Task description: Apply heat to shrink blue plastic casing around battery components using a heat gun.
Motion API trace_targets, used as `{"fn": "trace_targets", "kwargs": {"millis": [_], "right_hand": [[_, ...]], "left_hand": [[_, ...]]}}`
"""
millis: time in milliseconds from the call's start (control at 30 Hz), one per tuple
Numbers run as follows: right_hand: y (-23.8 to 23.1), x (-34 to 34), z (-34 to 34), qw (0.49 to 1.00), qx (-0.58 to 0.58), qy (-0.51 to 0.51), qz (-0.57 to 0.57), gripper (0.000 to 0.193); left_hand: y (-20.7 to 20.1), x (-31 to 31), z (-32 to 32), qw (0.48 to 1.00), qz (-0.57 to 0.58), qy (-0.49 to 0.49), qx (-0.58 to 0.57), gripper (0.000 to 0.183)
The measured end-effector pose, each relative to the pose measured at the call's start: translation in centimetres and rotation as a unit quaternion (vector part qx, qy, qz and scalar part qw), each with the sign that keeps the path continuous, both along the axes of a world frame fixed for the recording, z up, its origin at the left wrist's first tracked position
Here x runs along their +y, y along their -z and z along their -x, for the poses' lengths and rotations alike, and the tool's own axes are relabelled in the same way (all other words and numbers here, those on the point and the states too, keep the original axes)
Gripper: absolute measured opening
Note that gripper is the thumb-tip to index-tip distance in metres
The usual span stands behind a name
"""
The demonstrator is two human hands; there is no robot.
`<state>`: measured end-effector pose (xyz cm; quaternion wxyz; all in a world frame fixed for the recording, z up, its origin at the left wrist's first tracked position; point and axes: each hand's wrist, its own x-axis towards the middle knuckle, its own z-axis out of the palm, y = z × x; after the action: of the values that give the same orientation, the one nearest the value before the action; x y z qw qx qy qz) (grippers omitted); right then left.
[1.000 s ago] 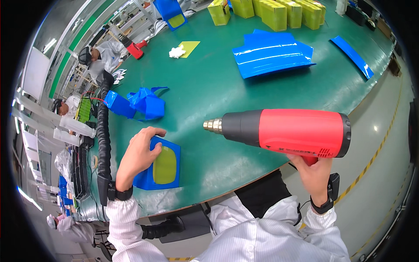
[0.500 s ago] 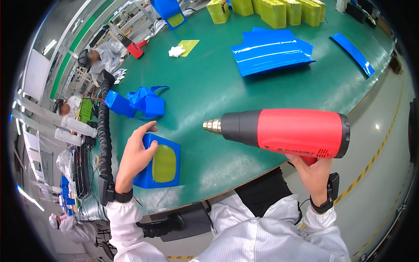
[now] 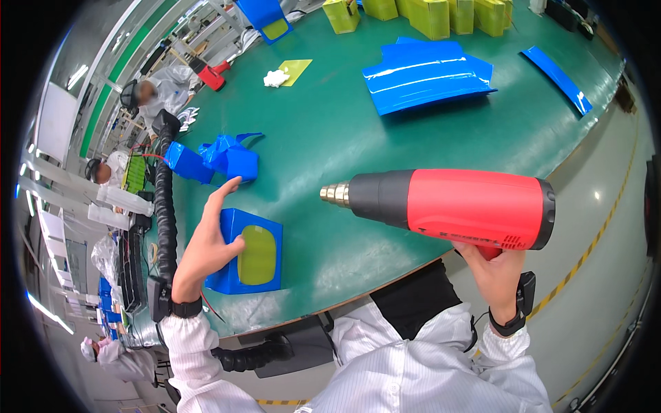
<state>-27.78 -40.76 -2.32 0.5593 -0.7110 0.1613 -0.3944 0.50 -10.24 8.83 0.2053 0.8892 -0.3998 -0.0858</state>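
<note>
My right hand [image 3: 497, 275] is wrapped round the handle of a red and black heat gun [image 3: 475, 206], whose metal nozzle points left over the table. At the near left, my left hand [image 3: 210, 241] has its thumb and fingers spread. It hovers at the left side of a blue-wrapped block [image 3: 231, 237] with a yellow-green face [image 3: 259, 255]; whether the thumb touches the block I cannot tell. Beyond that hand lie crumpled blue film-wrapped pieces [image 3: 231, 158], with a red wire running to one.
Flat blue film sheets [image 3: 427, 76] and a curved blue strip [image 3: 556, 79] lie on the green table [image 3: 310, 124]. Several yellow-green blocks [image 3: 430, 18] line its far edge. A second red heat gun [image 3: 208, 74] sits far left, near a black flexible hose [image 3: 164, 199]. Other people work further left.
My left hand has shifted slightly left, and its fingers and thumb have spread wider apart. The heat gun in my right hand stays nearly still.
</note>
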Motion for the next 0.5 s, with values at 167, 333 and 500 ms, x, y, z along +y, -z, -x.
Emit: {"fn": "trace_targets", "kwargs": {"millis": [167,333,500], "right_hand": [[0.4,-0.4,0.2,0.999,0.017,-0.005,0.030,0.037],[-0.4,0.0,0.2,1.000,0.024,-0.006,0.000,0.037],[-0.5,0.7,-0.1,0.999,0.028,-0.012,-0.012,0.035]], "left_hand": [[0.2,2.4,-0.2,0.978,0.093,-0.108,0.149,0.075],[1.3,0.9,-0.2,0.990,0.035,-0.124,0.052,0.053],[1.5,-0.2,0.5,0.992,-0.034,-0.108,-0.054,0.044]]}}
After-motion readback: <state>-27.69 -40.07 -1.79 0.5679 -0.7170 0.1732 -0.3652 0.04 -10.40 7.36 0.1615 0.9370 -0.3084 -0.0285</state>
